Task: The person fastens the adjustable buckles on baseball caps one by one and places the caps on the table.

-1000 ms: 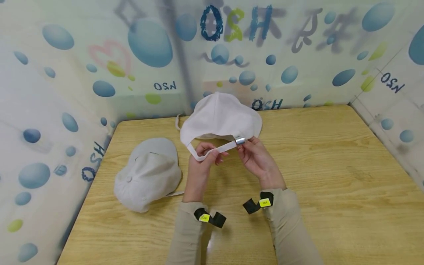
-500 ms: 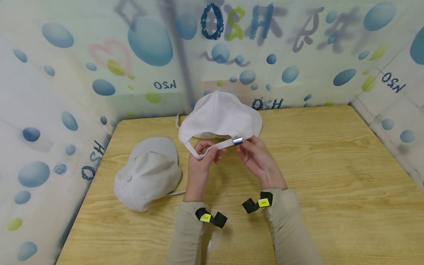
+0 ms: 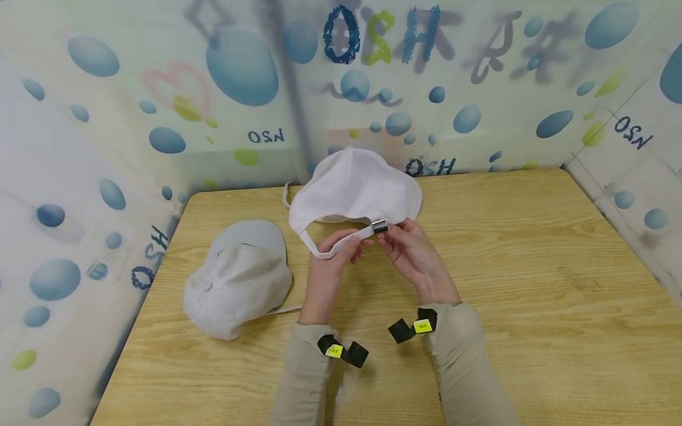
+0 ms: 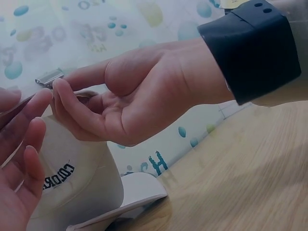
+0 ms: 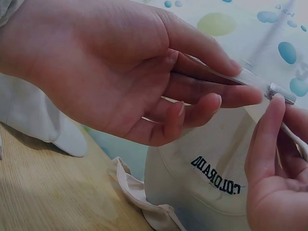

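Note:
A white baseball cap (image 3: 354, 183) has its back opening and strap (image 3: 314, 245) facing me in the head view. My left hand (image 3: 331, 263) pinches the strap between thumb and fingers; the right wrist view shows this left hand (image 5: 120, 72) close up. At the strap's metal buckle (image 3: 379, 226), my right hand (image 3: 414, 254) pinches with thumb and fingertips. The left wrist view has the right hand (image 4: 139, 96) with its fingertips right at the buckle (image 4: 49, 78). Behind the hands there, a pale crown with dark lettering (image 4: 60, 177) is partly hidden by the left hand (image 4: 19, 168).
A light grey cap (image 3: 237, 284) lies on the wooden table (image 3: 533, 284) left of my hands, its loose strap trailing toward my left wrist. Behind the white cap's left side, a thin strap loop (image 3: 286, 195) sticks out. A patterned wall (image 3: 367, 112) borders the table's back edge.
My left hand has shifted slightly right along with the strap. The buckle has moved a little left, closer to the left hand. The right hand stays nearly in place.

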A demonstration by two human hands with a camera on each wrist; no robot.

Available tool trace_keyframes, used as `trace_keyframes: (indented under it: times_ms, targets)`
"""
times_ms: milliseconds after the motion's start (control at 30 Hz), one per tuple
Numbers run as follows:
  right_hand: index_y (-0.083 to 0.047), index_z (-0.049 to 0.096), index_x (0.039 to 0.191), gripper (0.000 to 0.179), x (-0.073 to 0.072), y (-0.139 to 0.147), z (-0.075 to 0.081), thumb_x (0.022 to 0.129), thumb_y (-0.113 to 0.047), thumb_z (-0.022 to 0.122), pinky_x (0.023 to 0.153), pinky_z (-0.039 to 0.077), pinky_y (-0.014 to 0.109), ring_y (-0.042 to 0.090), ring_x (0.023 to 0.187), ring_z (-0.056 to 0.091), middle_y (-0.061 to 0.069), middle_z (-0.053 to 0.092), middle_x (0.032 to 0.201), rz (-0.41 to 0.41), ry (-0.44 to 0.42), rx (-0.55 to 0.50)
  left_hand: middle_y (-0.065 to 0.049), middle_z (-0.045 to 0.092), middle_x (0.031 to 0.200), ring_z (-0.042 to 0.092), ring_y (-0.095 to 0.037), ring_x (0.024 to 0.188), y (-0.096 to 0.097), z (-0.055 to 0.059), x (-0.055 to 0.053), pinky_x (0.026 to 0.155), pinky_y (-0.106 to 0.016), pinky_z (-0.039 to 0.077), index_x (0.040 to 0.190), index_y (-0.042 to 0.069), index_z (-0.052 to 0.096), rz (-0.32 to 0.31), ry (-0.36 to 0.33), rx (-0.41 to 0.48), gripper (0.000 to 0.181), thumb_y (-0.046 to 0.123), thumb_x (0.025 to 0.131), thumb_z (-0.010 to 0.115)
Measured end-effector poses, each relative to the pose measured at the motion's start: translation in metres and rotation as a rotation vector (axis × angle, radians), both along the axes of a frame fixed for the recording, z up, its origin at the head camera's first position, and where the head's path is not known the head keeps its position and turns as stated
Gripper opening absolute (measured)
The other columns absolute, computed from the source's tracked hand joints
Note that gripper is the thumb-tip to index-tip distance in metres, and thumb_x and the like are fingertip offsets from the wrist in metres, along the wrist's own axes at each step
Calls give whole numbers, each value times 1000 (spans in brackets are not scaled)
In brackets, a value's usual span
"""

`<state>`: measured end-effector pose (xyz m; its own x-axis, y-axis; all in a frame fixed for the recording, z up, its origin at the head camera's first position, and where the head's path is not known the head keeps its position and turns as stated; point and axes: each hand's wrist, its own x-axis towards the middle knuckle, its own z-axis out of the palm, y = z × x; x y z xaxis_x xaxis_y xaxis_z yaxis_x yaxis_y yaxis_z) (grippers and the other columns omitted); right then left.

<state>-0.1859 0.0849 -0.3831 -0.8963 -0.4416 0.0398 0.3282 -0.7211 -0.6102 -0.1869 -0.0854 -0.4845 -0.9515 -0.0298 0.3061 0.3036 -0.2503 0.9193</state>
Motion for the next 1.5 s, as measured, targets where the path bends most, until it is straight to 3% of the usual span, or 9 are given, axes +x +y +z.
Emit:
trace_keyframes:
  times_ms: [433,600,667,700,833,900,1133,1367,1500]
  targets:
    - [-4,58,91,7,-1,-1,-1,85,-1,58,69,49,19,12,73,58,7,56,88,-14,12,57,-18,64,94,56,-36,76,0,-1,-1,63,-39,44,108,7,60,9,-26,32,24,20,87,58]
    - [-3,56,93,10,-1,0,-2,84,-2,60,70,49,20,13,74,59,8,56,89,-5,0,87,-20,64,94,56,-33,77,1,14,8,65,-39,44,108,6,60,6,-68,24,28,25,87,58]
    - [-3,56,94,11,-1,0,-2,84,-3,60,71,49,20,14,75,59,8,56,89,1,3,108,-19,64,92,57,-28,75,3,32,17,65,-36,44,105,5,60,-4,-68,49,24,22,88,57]
    - [-4,56,94,10,-1,0,-2,84,-3,59,71,49,21,14,75,59,8,56,89,4,5,118,-16,65,91,57,-27,75,2,21,11,64,-34,44,105,6,60,-2,-65,54,23,21,88,56]
    - [-3,55,94,8,-1,1,-3,87,0,54,71,49,21,14,75,60,10,54,90,3,21,141,-17,65,90,57,-29,74,3,17,8,63,-34,44,101,4,60,10,-63,95,21,20,87,58]
    - [-2,54,94,8,-1,0,-4,87,2,52,71,49,21,14,75,60,10,54,90,-2,25,150,-19,64,91,57,-31,74,3,0,1,62,-36,45,101,3,60,32,-85,107,25,23,86,60]
    - [-1,51,95,12,1,-4,-15,89,7,44,73,49,21,14,76,60,10,54,91,-23,-30,215,-18,64,86,57,-21,67,12,6,19,59,-27,44,94,3,60,24,-131,248,20,20,83,63]
    - [-1,49,99,12,12,-3,-26,89,4,48,72,49,20,13,76,59,9,53,92,-54,-41,240,-10,65,81,56,-15,66,23,27,42,61,-25,42,89,5,60,-57,-38,337,6,10,87,57]
    - [-1,50,100,13,18,-3,-33,88,5,50,72,49,20,13,76,59,9,53,92,-82,-33,243,-7,65,79,56,-14,67,25,32,51,62,-24,43,86,8,60,-68,-89,368,4,8,87,56]
